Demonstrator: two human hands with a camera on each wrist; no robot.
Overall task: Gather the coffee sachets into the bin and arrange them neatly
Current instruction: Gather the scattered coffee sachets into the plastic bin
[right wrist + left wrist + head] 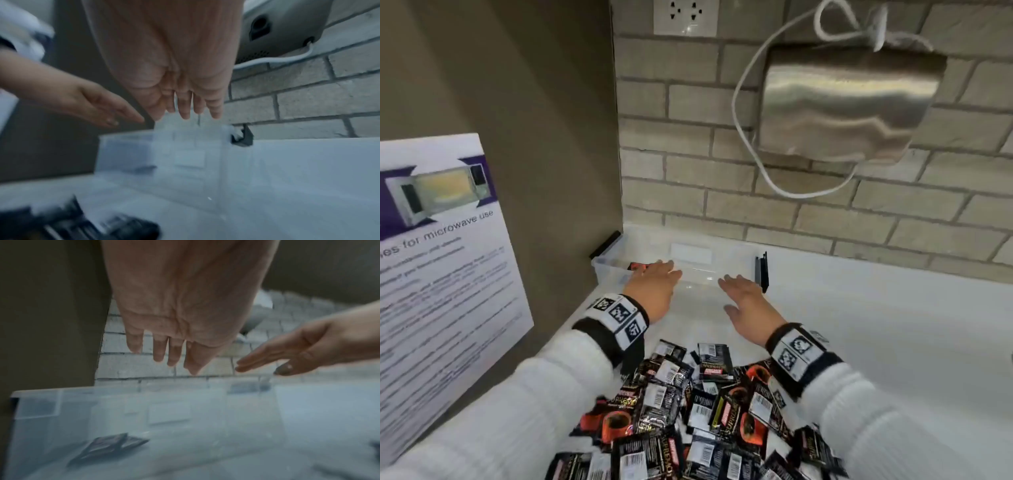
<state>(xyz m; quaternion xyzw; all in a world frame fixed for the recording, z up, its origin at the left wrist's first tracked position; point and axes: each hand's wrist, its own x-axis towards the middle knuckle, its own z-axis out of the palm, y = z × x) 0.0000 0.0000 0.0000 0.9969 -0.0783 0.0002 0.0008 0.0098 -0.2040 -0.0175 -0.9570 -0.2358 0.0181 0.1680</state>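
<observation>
A clear plastic bin (pixel 606 265) with black clip handles stands on the white counter in the corner by the brick wall. One or two sachets (pixel 109 447) lie flat inside it at the left. A heap of black, red and orange coffee sachets (pixel 688 404) covers the counter near me. My left hand (pixel 654 284) hovers over the bin's near left part, fingers straight, holding nothing. My right hand (pixel 743 301) hovers at the bin's near right side, fingers straight and empty. The bin (pixel 185 155) shows below the right fingers (pixel 185 110).
A brown side panel (pixel 534 137) rises at the left with a microwave poster (pixel 438 274) leaning on it. A steel dispenser (pixel 849 102) with a white cord hangs on the brick wall above. White counter (pixel 893 325) extends to the right.
</observation>
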